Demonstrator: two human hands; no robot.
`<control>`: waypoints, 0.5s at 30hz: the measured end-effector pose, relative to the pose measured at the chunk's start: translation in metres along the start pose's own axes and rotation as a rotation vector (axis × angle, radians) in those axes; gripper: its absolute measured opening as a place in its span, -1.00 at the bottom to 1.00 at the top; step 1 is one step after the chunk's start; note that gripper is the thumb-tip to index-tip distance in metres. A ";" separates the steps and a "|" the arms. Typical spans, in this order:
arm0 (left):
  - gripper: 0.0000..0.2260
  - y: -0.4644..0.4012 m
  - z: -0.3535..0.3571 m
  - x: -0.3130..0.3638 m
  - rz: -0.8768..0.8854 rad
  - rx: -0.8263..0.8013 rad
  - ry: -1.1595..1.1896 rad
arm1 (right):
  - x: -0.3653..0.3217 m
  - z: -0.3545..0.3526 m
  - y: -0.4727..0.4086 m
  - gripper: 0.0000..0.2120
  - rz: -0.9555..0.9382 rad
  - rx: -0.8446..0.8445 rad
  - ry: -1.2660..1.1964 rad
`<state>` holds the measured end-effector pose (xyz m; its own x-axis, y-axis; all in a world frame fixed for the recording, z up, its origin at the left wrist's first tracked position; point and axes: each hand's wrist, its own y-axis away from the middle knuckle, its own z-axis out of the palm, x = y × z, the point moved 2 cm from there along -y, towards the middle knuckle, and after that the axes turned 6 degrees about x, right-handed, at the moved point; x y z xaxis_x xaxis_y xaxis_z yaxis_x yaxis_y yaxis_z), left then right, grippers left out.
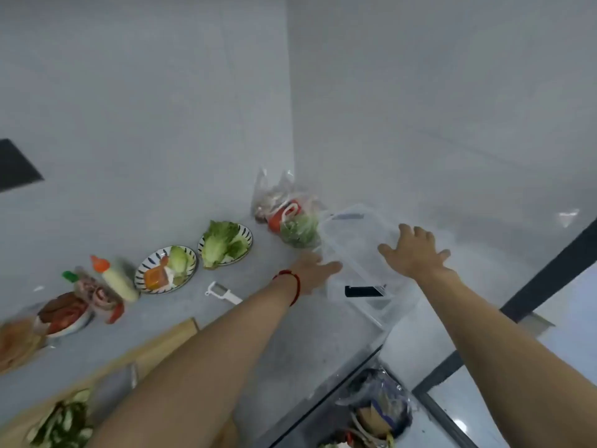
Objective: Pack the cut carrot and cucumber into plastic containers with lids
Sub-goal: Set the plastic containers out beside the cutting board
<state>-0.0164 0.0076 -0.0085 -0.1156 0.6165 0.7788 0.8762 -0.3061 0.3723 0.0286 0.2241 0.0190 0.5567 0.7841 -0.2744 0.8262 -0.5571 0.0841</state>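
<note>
A clear plastic container lies on the grey counter near its right end, with something black showing through its near side. My left hand, with a red bracelet on the wrist, touches the container's left side; its grip is blurred. My right hand hovers over the container's right part with fingers spread. Cut cucumber pieces lie on a wooden cutting board at the lower left. I see no carrot.
Along the counter stand two striped plates with lettuce and mixed food, sauce bottles, a white peeler and a bag of vegetables in the corner. The counter edge drops off right; a rubbish bag sits below.
</note>
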 end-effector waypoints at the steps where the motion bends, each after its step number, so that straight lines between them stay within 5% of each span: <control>1: -0.26 -0.003 0.011 0.004 -0.074 -0.022 0.041 | 0.007 0.002 -0.001 -0.33 0.041 -0.006 -0.005; 4: -0.21 -0.013 0.038 0.012 -0.200 0.050 0.226 | 0.022 0.011 -0.008 -0.30 0.119 -0.035 -0.074; 7: -0.45 -0.023 0.042 0.014 -0.308 0.183 0.443 | 0.031 0.014 -0.019 -0.33 0.117 -0.070 -0.076; 11: -0.68 -0.030 0.040 0.004 -0.315 0.181 0.414 | 0.033 0.019 -0.030 -0.34 0.105 -0.106 -0.063; 15: -0.57 -0.030 0.038 -0.001 -0.314 0.194 0.445 | 0.029 0.028 -0.038 -0.41 0.061 -0.139 -0.308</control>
<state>-0.0247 0.0437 -0.0390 -0.5331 0.2794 0.7986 0.8328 0.0068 0.5535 0.0109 0.2609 -0.0187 0.5702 0.6194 -0.5396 0.8081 -0.5410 0.2329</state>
